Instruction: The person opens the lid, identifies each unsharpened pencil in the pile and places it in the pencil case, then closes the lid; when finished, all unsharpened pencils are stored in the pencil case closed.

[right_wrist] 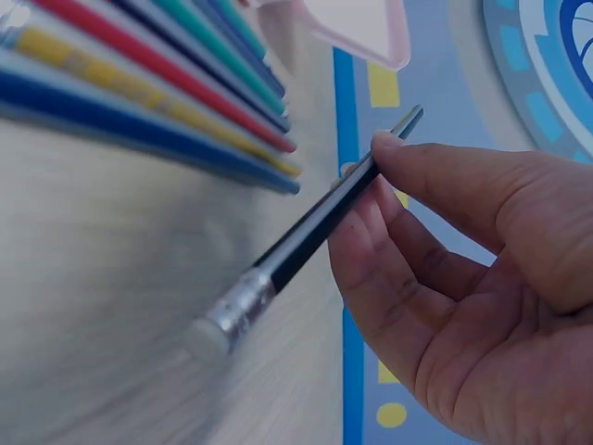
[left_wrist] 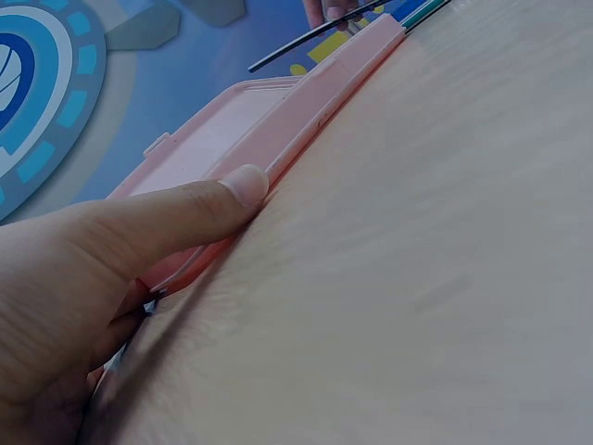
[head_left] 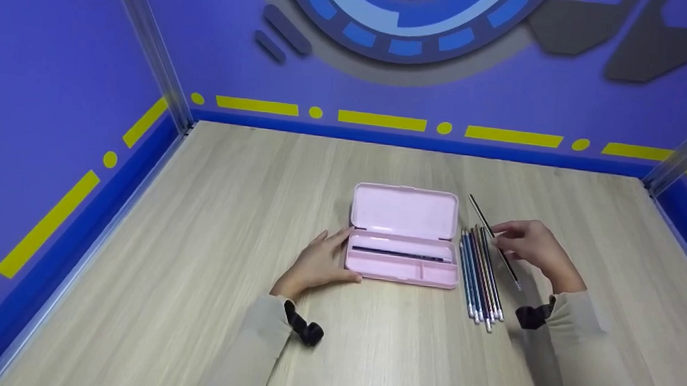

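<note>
Remotely, I look down through the head camera at a pale wood table filling the lower part of the frame, with a blue wall marked in yellow dashes and dots along the top. Beige sleeves reach in from the bottom edge. Right of the frame's centre sits a pink pencil case, its lid raised at the back. My left hand holds its left end in a wide span, thumb at the front corner, fingers near the hinge. Toward the frame's right, my right hand has a narrow pinch on one dark pencil, thumb against fingertips; that pencil slants, eraser end toward the lower right. Just right of the case, a bundle of coloured pencils lies side by side, erasers toward the bottom of the frame. Smallest to my eye, a single black pencil lies lengthwise in the case's rear compartment.
</note>
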A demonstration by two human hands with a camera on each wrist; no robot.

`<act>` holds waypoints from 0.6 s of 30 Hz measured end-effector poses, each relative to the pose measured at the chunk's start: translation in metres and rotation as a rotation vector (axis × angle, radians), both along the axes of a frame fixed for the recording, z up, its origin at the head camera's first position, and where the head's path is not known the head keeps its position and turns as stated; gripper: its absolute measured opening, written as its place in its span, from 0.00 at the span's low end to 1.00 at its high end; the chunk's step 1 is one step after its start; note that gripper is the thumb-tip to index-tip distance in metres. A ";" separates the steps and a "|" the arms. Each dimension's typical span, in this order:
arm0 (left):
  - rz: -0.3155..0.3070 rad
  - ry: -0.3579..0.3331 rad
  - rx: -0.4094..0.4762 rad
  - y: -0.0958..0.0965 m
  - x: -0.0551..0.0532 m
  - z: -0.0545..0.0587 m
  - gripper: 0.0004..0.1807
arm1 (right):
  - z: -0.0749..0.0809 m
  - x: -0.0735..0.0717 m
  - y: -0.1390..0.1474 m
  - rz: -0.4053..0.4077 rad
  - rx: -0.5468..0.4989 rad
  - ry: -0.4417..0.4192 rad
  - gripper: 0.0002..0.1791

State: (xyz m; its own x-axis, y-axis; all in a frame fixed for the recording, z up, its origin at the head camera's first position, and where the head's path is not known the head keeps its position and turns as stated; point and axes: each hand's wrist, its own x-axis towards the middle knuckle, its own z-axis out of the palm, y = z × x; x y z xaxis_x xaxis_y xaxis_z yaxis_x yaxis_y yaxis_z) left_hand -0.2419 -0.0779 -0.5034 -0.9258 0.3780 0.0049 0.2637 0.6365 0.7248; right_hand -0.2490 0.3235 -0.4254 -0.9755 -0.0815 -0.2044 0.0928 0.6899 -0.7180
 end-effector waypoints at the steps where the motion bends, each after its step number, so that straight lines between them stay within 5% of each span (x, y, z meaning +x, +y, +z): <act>1: -0.003 0.004 0.003 0.000 0.000 0.000 0.57 | 0.001 0.000 -0.001 0.006 -0.002 0.010 0.23; 18: 0.007 -0.010 -0.014 0.000 0.000 0.001 0.57 | 0.014 -0.007 -0.032 0.102 0.019 0.087 0.18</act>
